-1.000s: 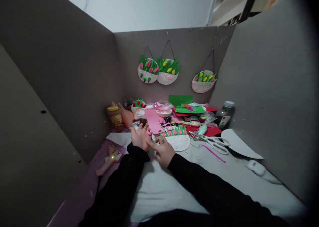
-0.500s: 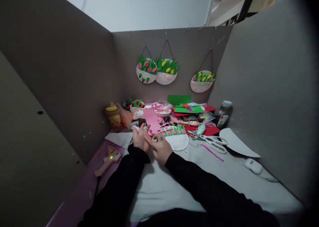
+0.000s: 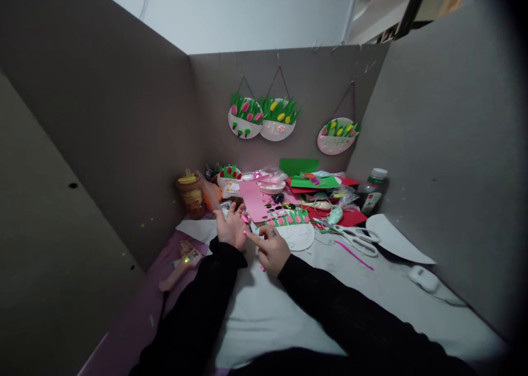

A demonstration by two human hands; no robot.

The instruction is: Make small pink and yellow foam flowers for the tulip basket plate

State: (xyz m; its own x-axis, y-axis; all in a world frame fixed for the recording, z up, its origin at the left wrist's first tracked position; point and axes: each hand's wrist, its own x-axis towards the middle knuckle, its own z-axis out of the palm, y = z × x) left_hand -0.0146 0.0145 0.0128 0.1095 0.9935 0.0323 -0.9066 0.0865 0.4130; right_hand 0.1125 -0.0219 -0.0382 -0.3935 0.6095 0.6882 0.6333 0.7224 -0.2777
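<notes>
L hand (image 3: 232, 229), palm up, held wide; R hand (image 3: 273, 251), index extended, grip unclear; 1 sm. rounded pink bit (image 3: 245, 232) seen at tip, hidden 0.5 s ago.

Long black sleeves (image 3: 330, 301), dark finger marking (image 3: 273, 233)

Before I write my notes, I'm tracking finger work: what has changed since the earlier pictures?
The right hand has eased its index finger back toward the edge of the left hand; a small pink bit now shows at the fingertip. The left hand stays palm up; the scissors stayed put.
</notes>
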